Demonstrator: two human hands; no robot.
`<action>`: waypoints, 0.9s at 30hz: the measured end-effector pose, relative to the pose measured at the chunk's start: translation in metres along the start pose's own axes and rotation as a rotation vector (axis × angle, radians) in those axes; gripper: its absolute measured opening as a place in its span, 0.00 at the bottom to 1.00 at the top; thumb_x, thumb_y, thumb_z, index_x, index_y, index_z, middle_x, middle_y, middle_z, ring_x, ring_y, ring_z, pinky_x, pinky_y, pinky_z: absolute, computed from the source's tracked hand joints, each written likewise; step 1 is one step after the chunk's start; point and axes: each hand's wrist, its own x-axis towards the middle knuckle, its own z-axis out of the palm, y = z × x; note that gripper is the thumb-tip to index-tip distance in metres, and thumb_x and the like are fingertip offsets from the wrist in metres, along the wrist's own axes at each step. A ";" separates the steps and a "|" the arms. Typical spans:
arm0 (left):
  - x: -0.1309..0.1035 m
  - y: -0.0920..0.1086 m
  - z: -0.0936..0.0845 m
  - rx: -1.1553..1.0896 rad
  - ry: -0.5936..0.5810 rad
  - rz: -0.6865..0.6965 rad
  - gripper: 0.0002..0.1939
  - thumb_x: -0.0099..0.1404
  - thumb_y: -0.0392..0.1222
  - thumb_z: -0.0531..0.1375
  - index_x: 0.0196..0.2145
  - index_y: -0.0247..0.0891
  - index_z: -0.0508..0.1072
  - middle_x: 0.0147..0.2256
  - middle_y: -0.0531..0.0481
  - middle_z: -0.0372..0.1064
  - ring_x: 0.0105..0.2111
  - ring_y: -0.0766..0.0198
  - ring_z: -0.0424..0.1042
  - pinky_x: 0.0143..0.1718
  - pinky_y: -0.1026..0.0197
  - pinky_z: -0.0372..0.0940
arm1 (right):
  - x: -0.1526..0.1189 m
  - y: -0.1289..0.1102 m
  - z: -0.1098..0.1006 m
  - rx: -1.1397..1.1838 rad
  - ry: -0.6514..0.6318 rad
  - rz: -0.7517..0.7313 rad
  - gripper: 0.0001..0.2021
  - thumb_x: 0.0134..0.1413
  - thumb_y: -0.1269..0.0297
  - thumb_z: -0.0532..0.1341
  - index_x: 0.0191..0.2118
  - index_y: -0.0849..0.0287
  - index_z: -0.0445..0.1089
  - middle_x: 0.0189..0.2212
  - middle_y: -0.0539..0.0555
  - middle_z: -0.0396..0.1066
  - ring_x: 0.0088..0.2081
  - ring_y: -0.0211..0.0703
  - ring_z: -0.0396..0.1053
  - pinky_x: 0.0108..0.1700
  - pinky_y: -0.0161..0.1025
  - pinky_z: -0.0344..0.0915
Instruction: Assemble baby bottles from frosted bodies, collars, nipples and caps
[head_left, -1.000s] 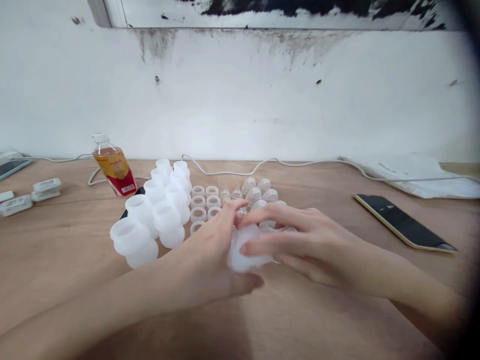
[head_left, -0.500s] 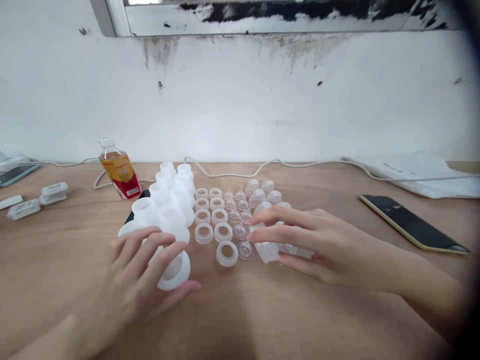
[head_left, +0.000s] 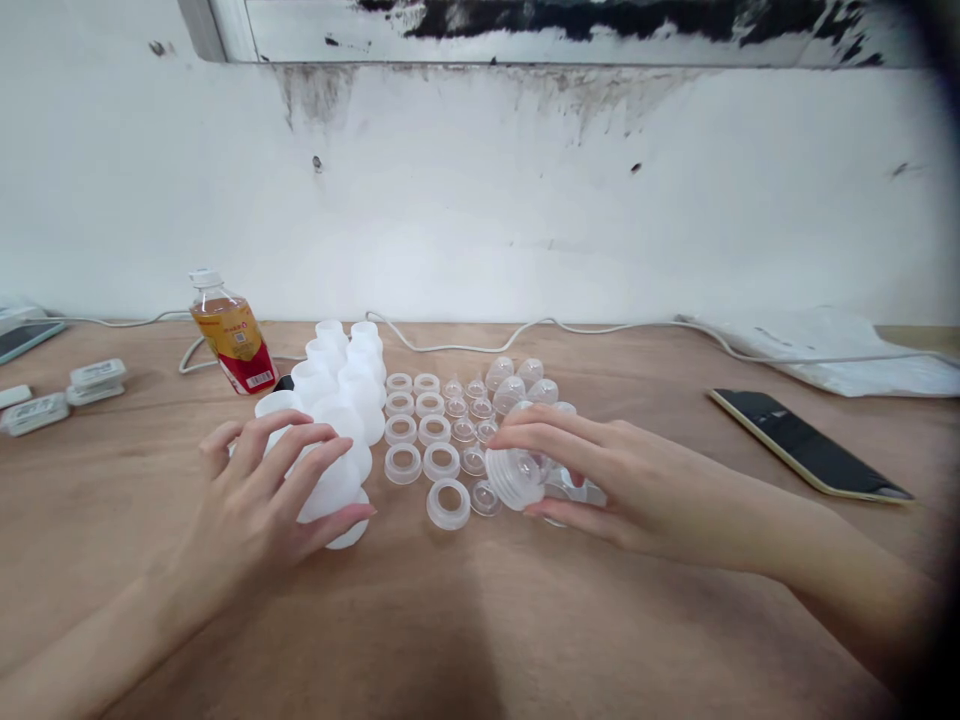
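My left hand (head_left: 270, 490) is curled around a translucent white baby bottle (head_left: 330, 495) at the near end of two rows of similar white bottles (head_left: 364, 385). Between thumb and fingers, my right hand (head_left: 585, 465) grips a clear cap with a ribbed collar (head_left: 514, 480), its round side facing up into the palm. Beside it, clear bottle nipples (head_left: 484, 497) stand in two columns. Left of those lie frosted screw rings (head_left: 448, 505), also in columns. Several clear dome covers (head_left: 510, 392) sit behind my right hand, and some are partly hidden by it.
A drink bottle (head_left: 236, 340) stands behind the white bottles at the left. Small white cases (head_left: 97, 375) lie at far left. A dark phone (head_left: 810, 445) rests at the right, near a plastic bag (head_left: 817, 350). A white cable (head_left: 465, 348) runs along the wall.
My right hand has turned the clear cap so its ribbed collar now faces left. My left hand has moved up slightly with the white bottle, whose opening no longer faces me.
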 end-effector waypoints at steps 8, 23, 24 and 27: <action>0.000 0.002 -0.002 -0.020 0.137 -0.011 0.21 0.53 0.53 0.59 0.42 0.43 0.61 0.38 0.45 0.68 0.42 0.48 0.65 0.40 0.45 0.55 | 0.002 0.003 0.001 0.109 -0.007 0.108 0.15 0.52 0.60 0.55 0.47 0.54 0.60 0.44 0.53 0.64 0.39 0.41 0.66 0.39 0.39 0.63; 0.072 0.071 0.003 -0.630 -0.093 0.096 0.19 0.56 0.40 0.59 0.45 0.35 0.59 0.40 0.46 0.66 0.39 0.60 0.66 0.39 0.58 0.62 | 0.019 -0.003 0.022 0.336 0.198 0.225 0.07 0.41 0.73 0.61 0.27 0.61 0.61 0.29 0.50 0.60 0.29 0.34 0.59 0.30 0.32 0.59; 0.074 0.070 0.006 -0.652 -0.134 0.098 0.19 0.56 0.40 0.60 0.44 0.36 0.60 0.40 0.47 0.66 0.39 0.60 0.66 0.39 0.58 0.62 | 0.019 0.000 0.024 0.345 0.198 0.232 0.06 0.41 0.72 0.61 0.27 0.61 0.62 0.29 0.50 0.59 0.30 0.34 0.59 0.30 0.32 0.58; 0.077 0.066 0.008 -0.683 -0.273 0.100 0.19 0.55 0.42 0.61 0.42 0.37 0.60 0.40 0.47 0.66 0.39 0.58 0.66 0.38 0.56 0.62 | 0.020 0.003 0.028 0.369 0.156 0.262 0.07 0.41 0.69 0.63 0.27 0.61 0.63 0.30 0.50 0.59 0.30 0.35 0.60 0.30 0.33 0.58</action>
